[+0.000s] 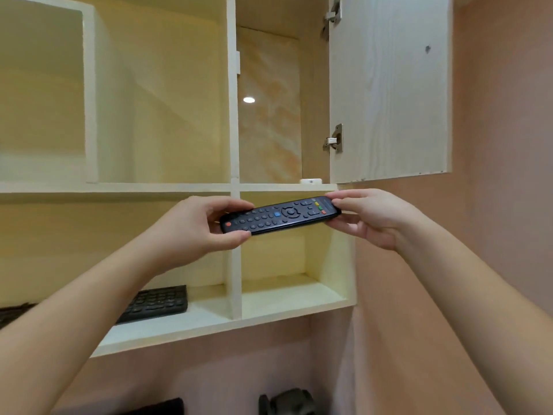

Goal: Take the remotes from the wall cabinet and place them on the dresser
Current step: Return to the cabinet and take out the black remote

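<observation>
A black remote (281,215) with coloured buttons is held level in front of the wall cabinet (235,187), just below its middle shelf. My left hand (194,232) pinches the remote's left end between thumb and fingers. My right hand (371,217) grips its right end the same way. A small white object (311,181), partly hidden by the shelf edge, lies on the shelf of the open upper right compartment. The dresser is not in view.
The cabinet door (389,88) hangs open to the right, above my right hand. A black keyboard (155,304) lies in the lower left compartment. Dark objects (287,402) show at the bottom edge below the cabinet. A pink wall (493,205) is on the right.
</observation>
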Demonstrator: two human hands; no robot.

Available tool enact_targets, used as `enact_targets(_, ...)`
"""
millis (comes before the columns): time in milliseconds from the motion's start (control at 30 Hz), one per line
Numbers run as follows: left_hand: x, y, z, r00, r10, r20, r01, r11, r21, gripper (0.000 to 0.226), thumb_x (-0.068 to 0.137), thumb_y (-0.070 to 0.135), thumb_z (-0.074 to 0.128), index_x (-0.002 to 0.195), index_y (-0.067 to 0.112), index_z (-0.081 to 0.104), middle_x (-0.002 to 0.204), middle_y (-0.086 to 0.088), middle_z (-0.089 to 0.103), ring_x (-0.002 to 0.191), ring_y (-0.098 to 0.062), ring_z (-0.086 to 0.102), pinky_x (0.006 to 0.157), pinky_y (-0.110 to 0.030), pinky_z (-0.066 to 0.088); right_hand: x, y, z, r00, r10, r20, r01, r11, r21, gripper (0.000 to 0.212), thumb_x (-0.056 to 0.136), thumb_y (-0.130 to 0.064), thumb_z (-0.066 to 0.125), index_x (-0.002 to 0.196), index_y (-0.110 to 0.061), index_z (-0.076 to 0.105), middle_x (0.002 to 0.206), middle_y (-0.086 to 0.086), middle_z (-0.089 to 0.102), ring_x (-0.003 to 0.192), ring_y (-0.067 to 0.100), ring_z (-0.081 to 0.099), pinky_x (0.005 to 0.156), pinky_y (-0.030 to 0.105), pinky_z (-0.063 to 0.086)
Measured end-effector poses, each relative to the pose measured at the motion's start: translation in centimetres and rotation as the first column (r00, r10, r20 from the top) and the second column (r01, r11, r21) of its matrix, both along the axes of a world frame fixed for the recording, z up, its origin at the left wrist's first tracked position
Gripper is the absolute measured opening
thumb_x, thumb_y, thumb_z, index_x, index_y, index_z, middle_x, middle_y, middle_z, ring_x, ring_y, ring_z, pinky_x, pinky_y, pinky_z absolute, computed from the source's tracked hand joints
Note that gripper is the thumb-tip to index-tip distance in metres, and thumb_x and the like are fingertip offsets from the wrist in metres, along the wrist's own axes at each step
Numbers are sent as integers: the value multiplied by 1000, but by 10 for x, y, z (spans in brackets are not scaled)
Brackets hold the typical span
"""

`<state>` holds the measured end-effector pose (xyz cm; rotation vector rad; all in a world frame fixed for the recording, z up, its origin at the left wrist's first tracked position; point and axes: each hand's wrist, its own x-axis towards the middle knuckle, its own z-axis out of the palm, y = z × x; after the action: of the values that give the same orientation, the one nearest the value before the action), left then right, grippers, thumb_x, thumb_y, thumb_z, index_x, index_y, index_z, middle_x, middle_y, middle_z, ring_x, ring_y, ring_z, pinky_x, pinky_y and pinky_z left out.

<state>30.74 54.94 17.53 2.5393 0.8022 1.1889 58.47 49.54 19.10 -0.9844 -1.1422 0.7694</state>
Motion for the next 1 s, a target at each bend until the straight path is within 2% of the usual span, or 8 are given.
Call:
enact_targets(133, 2, -7, -18, 996, -59, -66, 59, 998, -13, 36, 81, 31, 75, 113, 44, 64, 91, 29, 70, 77, 5, 66, 70, -3, 44, -1, -30, -27, 996, -36, -82, 32, 998, -45, 19, 93, 6, 49, 104, 1, 64, 96, 20, 66, 84, 24, 65, 72, 32, 60)
enact_targets(200, 8, -9, -28, 991, -90, -101, 87, 996, -31, 38, 80, 31, 75, 115, 43, 64, 87, 25, 71, 76, 7, 66, 67, 0, 42, 2, -44, -43, 991, -59, -119, 52, 997, -63, 18, 93, 6, 49, 101, -1, 63, 98, 20, 66, 90, 26, 65, 71, 31, 60)
enact_targets(367, 32, -12, -62, 962, -234, -144, 207, 961, -181, 41, 79, 25, 77, 114, 41, 64, 105, 18, 71, 88, 2, 70, 81, -6, 49, 13, -80, -86, 972, -163, -168, 137, 978, -159, 16, 94, 4, 49, 100, -1, 62, 98, 19, 67, 89, 28, 68, 70, 32, 61)
enact_targets(533, 61, -28, -99, 926, -335, -174, 291, 928, -234, 41, 80, 24, 77, 114, 43, 64, 105, 28, 69, 90, 6, 68, 76, -4, 47, 25, -120, -134, 941, -255, -224, 205, 953, -224, 15, 94, 1, 50, 103, 2, 62, 101, 18, 67, 80, 22, 71, 73, 33, 61)
enact_targets(667, 90, -43, -129, 886, -443, -134, 382, 863, -329, 45, 80, 14, 77, 115, 38, 63, 106, 33, 68, 97, 8, 66, 82, -6, 46, 40, -159, -171, 913, -306, -269, 245, 940, -236, 19, 95, 0, 49, 111, 1, 60, 108, 18, 65, 97, 25, 67, 75, 30, 60)
enact_targets(733, 105, -53, -142, 861, -492, -125, 413, 822, -393, 46, 80, 12, 77, 118, 34, 63, 107, 27, 70, 100, 5, 67, 90, -14, 49, 49, -180, -190, 905, -340, -256, 276, 927, -253, 23, 96, -1, 48, 116, 0, 59, 110, 17, 64, 102, 25, 65, 76, 29, 60)
enact_targets(833, 133, -74, -164, 827, -546, -136, 442, 781, -442, 46, 79, 15, 78, 118, 34, 63, 109, 19, 72, 103, -1, 68, 98, -27, 47, 63, -218, -218, 883, -406, -236, 338, 898, -281, 19, 97, -3, 46, 108, -5, 62, 104, 12, 65, 97, 22, 64, 78, 27, 59)
enact_targets(1000, 193, -129, -201, 766, -636, -95, 501, 683, -532, 44, 78, 14, 79, 116, 31, 64, 109, 17, 72, 103, -1, 67, 96, -20, 49, 93, -300, -253, 816, -520, -252, 423, 835, -351, 19, 98, -7, 47, 108, -8, 63, 96, 7, 68, 82, 20, 68, 78, 32, 59)
